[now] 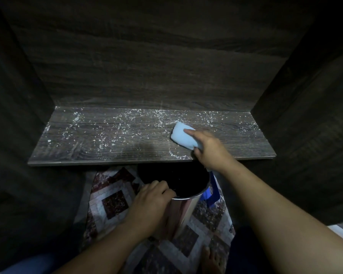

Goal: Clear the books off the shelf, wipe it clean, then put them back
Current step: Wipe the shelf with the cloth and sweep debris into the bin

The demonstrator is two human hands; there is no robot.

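Head view: she is wiping the bookless shelf (111,141), right hand (210,151) gripping a folded cloth (183,136), left hand (149,204) holding a bin (186,186) below; next, sweeping crumbs leftward.

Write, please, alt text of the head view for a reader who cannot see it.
The right hand holds a folded light-blue cloth on a dark wooden shelf strewn with white specks. The left hand grips the rim of a metal bin just below the shelf's front edge, above a patterned floor.
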